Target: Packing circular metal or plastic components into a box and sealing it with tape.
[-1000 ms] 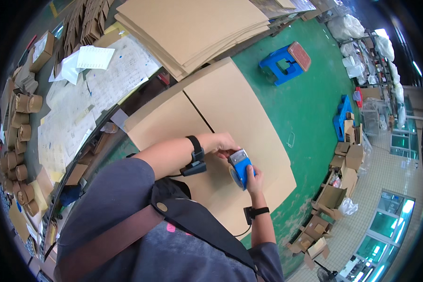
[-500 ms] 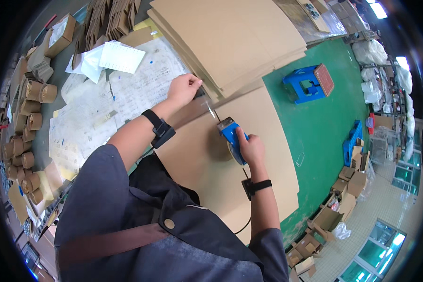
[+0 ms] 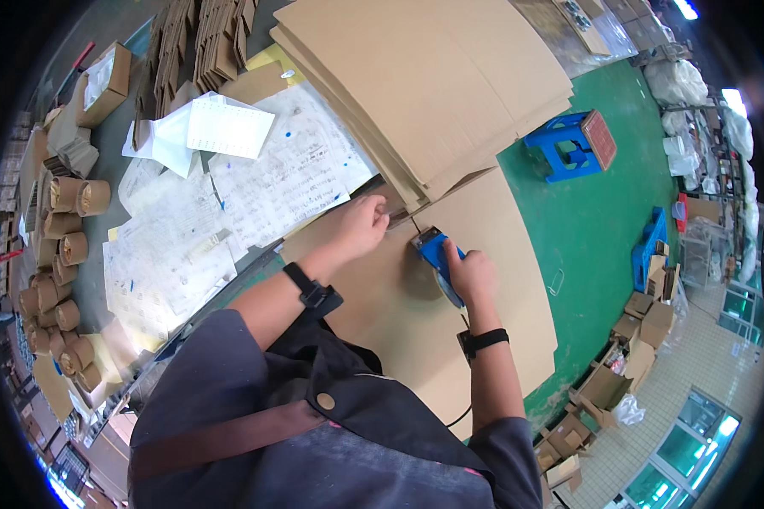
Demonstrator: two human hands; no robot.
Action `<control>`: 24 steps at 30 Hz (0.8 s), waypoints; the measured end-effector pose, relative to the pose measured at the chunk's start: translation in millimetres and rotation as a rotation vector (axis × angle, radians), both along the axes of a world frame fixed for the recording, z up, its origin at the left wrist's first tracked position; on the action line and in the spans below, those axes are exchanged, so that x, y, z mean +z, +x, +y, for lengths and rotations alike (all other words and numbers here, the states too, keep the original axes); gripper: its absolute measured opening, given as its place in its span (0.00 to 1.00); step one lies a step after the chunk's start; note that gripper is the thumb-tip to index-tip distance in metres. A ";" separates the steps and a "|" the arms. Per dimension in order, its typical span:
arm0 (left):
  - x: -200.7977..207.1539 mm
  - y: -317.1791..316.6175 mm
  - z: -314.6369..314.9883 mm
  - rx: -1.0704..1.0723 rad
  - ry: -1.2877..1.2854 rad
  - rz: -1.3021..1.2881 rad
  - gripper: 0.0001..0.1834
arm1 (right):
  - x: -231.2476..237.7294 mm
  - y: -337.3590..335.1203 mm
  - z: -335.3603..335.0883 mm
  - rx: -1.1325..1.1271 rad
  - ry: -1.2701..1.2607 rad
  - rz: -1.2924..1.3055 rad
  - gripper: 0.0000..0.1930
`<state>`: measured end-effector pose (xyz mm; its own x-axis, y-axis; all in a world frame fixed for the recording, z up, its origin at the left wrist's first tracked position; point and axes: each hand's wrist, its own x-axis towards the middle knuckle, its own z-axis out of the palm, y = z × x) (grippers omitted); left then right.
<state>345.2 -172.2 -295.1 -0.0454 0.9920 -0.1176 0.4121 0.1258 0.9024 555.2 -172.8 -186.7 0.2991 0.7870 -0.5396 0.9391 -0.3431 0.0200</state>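
My right hand (image 3: pixel 474 276) is closed around a blue tape dispenser (image 3: pixel 437 259) with a metal front and part of a pale roll showing. It sits over a large sheet of brown cardboard (image 3: pixel 484 339), its front pointing toward the stacked cardboard sheets (image 3: pixel 433 76). Just left of it, my left hand (image 3: pixel 363 227) is closed, thumb and fingers drawn together by the near corner of the stack. A thin glossy strip, seemingly tape (image 3: pixel 399 219), runs between these fingers and the dispenser; its end is hidden. Both wrists wear black straps.
Written papers (image 3: pixel 276 182) cover the table on the left, with several brown paper rolls (image 3: pixel 72 248) and folded cardboard (image 3: pixel 225 42) beyond. A blue stool (image 3: pixel 569 146) stands on the green floor (image 3: pixel 586 254). Open cartons (image 3: pixel 603 386) line the right side.
My left hand has come down and nearer the dispenser, from beside the stack's left edge to its near corner. The whole scene sits slightly further right; the right hand keeps its grip.
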 end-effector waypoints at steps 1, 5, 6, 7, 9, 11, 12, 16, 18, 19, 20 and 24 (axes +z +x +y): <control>-2.7 10.8 6.0 0.087 0.087 -0.015 0.14 | -0.5 3.8 -1.2 -0.008 0.000 -0.005 0.38; -27.7 59.7 38.0 0.129 -0.217 -0.141 0.13 | -0.9 33.0 -11.1 -0.049 -0.019 -0.076 0.38; -39.4 85.4 42.4 0.110 -0.240 -0.133 0.13 | 0.9 48.8 -16.3 -0.067 -0.028 -0.118 0.38; -100.4 72.8 58.3 0.145 -0.232 -0.105 0.13 | 0.7 28.2 -9.9 -0.035 -0.023 -0.087 0.38; -213.2 31.2 76.3 0.514 0.010 -0.261 0.13 | -1.2 -9.7 1.9 0.032 -0.008 0.029 0.37; -252.9 1.1 85.7 0.515 -0.107 -0.529 0.14 | 0.5 -11.3 3.6 0.029 0.003 0.057 0.37; -266.1 -4.9 84.1 0.516 -0.248 -0.810 0.16 | -4.7 -9.7 2.6 0.029 -0.003 0.066 0.37; -243.3 53.1 49.0 0.123 -0.249 -0.649 0.17 | -7.0 26.5 -9.7 -0.080 0.023 0.014 0.35; -203.4 73.8 35.8 0.000 -0.172 -0.381 0.17 | 9.7 22.6 -10.6 -0.103 0.073 0.129 0.33; -180.9 74.7 52.1 0.013 -0.143 -0.187 0.17 | 14.7 -0.9 -6.3 -0.102 0.091 0.111 0.33; -163.7 72.5 59.3 0.013 -0.137 -0.018 0.17 | -4.1 7.7 -8.8 -0.092 0.050 0.115 0.36; -121.7 45.0 51.2 -0.245 -0.238 0.412 0.18 | -34.1 3.7 -21.4 0.059 0.168 0.033 0.38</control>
<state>390.2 -121.0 -416.8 0.0947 0.9275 -0.3616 0.7694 0.1623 0.6178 558.9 -194.2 -220.8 0.2342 0.8826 -0.4076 0.9569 -0.2834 -0.0640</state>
